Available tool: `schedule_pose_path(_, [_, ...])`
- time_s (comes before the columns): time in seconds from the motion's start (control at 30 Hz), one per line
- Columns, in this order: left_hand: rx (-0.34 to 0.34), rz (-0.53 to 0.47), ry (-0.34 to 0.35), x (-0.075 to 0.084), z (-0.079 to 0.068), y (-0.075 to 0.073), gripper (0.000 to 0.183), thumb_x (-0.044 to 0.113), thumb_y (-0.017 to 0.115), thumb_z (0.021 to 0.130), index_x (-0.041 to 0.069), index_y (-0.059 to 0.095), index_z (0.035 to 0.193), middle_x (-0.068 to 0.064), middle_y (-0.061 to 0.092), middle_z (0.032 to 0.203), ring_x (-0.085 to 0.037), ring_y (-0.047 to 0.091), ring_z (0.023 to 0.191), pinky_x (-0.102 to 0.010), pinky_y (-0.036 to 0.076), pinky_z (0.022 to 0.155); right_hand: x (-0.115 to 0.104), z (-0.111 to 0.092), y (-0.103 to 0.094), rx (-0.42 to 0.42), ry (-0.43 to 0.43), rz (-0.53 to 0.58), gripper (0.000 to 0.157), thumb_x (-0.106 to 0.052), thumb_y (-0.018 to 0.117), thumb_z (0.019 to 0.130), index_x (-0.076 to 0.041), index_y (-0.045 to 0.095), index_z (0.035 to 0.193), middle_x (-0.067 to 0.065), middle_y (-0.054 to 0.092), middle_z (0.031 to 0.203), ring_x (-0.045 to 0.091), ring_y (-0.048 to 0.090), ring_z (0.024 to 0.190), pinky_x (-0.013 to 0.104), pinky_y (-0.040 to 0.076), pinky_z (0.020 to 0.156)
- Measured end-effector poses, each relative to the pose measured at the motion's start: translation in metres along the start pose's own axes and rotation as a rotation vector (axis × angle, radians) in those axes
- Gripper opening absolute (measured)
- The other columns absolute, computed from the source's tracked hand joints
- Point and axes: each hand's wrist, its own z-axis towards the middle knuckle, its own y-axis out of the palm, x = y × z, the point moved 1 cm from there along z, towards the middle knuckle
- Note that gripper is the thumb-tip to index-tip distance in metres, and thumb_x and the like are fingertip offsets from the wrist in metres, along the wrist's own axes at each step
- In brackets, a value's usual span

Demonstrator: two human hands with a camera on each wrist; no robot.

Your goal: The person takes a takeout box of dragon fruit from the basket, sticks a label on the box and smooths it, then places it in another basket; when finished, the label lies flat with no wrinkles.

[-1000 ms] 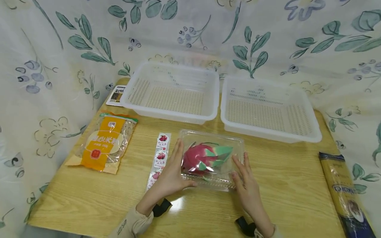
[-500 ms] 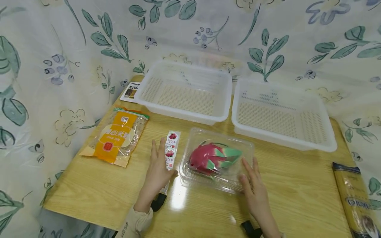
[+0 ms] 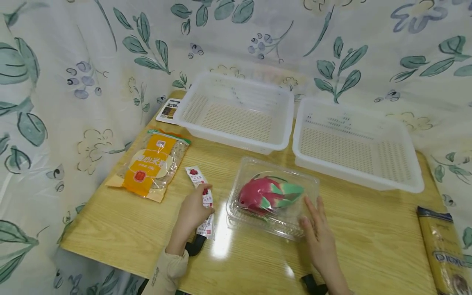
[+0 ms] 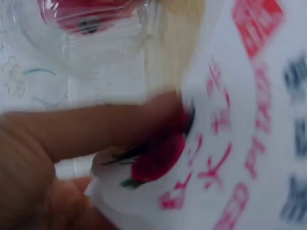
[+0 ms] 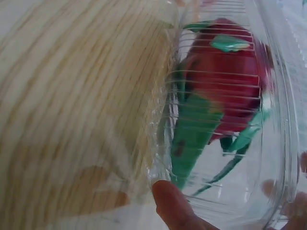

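In the head view my left hand [image 3: 192, 209] pinches a strip of white stickers [image 3: 196, 175] printed with red dragon fruit. The strip is lifted at an angle, left of a clear plastic clamshell box [image 3: 309, 183]. Its print looks large and blurred in the left wrist view, with my left index finger [image 4: 105, 124] over it. A dragon fruit [image 3: 259, 193], pink with green leaf tips, lies inside the closed box. My right hand [image 3: 321, 239] rests against the box's right end, fingers fairly straight. The right thumb [image 5: 173, 203] touches its ridged front edge in the right wrist view.
Two white perforated plastic baskets, a left one [image 3: 236, 140] and a right one [image 3: 359, 178], stand along the back. An orange noodle bag [image 3: 147, 166] lies at left, with a small packet [image 3: 169, 110] behind it. A yellow-and-blue pack [image 3: 442, 252] lies at the right edge.
My left hand has let go of the box, moved left and taken hold of the sticker strip, which has tilted. The right hand stays by the box. The head view has swung left.
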Motion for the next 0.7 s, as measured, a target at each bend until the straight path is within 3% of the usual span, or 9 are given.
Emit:
schedule_pose_path(0.1, [-0.022,-0.074,0.025,-0.001,-0.003,0.0,0.071,-0.007,0.075,0.069,0.006,0.053,0.134,-0.024,0.065,0.113,-0.023,0.061,0.071,-0.03,0.051,0.056,-0.003,0.0,-0.004,-0.033,0.002,-0.037,0.052,-0.028,0.042,0.104,-0.026,0.028,0.154,0.013,0.003,0.164,0.055,0.029,0.136,0.08,0.03,0.092])
schedule_pose_path(0.2, [-0.006,-0.137,0.097,0.004,-0.007,-0.001,0.083,-0.011,0.074,0.069,0.006,0.042,0.144,-0.025,0.053,0.134,-0.035,0.063,0.101,-0.042,0.058,0.077,-0.01,0.003,-0.009,-0.032,-0.018,-0.089,0.051,-0.029,0.045,0.103,-0.019,0.033,0.152,0.021,0.008,0.162,0.06,0.033,0.132,0.08,0.033,0.089])
schedule_pose_path(0.27, [0.018,-0.156,0.154,0.009,-0.01,-0.003,0.093,-0.012,0.074,0.069,0.008,0.033,0.149,-0.022,0.041,0.146,-0.039,0.053,0.121,-0.049,0.052,0.094,-0.02,0.007,-0.012,0.034,-0.06,-0.113,0.046,-0.024,0.052,0.101,-0.013,0.045,0.145,0.024,0.017,0.16,0.059,0.032,0.133,0.079,0.034,0.091])
schedule_pose_path(0.33, [0.025,-0.184,0.193,0.015,-0.015,-0.006,0.098,-0.012,0.074,0.07,0.012,0.026,0.152,-0.019,0.036,0.15,-0.038,0.046,0.128,-0.049,0.047,0.1,-0.034,0.011,-0.011,0.147,-0.159,-0.121,0.039,-0.016,0.061,0.095,-0.005,0.057,0.132,0.026,0.031,0.154,0.056,0.034,0.134,0.078,0.033,0.095])
schedule_pose_path(0.4, [0.024,-0.223,0.223,0.021,-0.021,-0.009,0.101,-0.012,0.073,0.071,0.017,0.023,0.154,-0.016,0.035,0.15,-0.035,0.051,0.121,-0.045,0.05,0.096,-0.052,0.015,-0.006,0.26,-0.309,-0.103,0.033,-0.006,0.07,0.086,-0.001,0.065,0.118,0.025,0.047,0.144,0.049,0.048,0.126,0.063,0.046,0.096])
schedule_pose_path(0.47, [0.018,-0.271,0.257,0.029,-0.027,-0.013,0.102,-0.013,0.073,0.072,0.021,0.022,0.154,-0.016,0.037,0.147,-0.03,0.056,0.106,-0.037,0.053,0.085,-0.074,0.02,0.003,0.306,-0.457,-0.074,0.032,-0.001,0.074,0.08,-0.001,0.068,0.112,0.019,0.059,0.133,0.039,0.058,0.116,0.049,0.052,0.09])
schedule_pose_path(0.57, [-0.017,-0.342,0.315,0.041,-0.037,-0.017,0.103,-0.016,0.071,0.072,0.022,0.02,0.154,-0.019,0.045,0.137,-0.024,0.058,0.091,-0.028,0.055,0.073,-0.105,0.026,0.021,0.26,-0.623,-0.01,0.034,-0.004,0.078,0.077,-0.005,0.07,0.11,0.012,0.067,0.122,0.028,0.064,0.108,0.036,0.055,0.084])
schedule_pose_path(0.63, [-0.062,-0.387,0.354,0.049,-0.043,-0.018,0.103,-0.017,0.069,0.073,0.021,0.018,0.154,-0.021,0.049,0.13,-0.024,0.06,0.088,-0.025,0.055,0.069,-0.121,0.03,0.034,0.21,-0.669,0.008,0.035,-0.009,0.08,0.077,-0.008,0.07,0.111,0.009,0.068,0.119,0.025,0.063,0.111,0.039,0.054,0.09])
schedule_pose_path(0.7, [-0.111,-0.418,0.394,0.056,-0.049,-0.017,0.102,-0.018,0.068,0.074,0.018,0.015,0.153,-0.024,0.05,0.129,-0.026,0.063,0.09,-0.023,0.056,0.068,-0.132,0.032,0.045,0.186,-0.692,0.005,0.036,-0.013,0.081,0.076,-0.009,0.07,0.111,0.009,0.068,0.117,0.024,0.062,0.109,0.035,0.054,0.087])
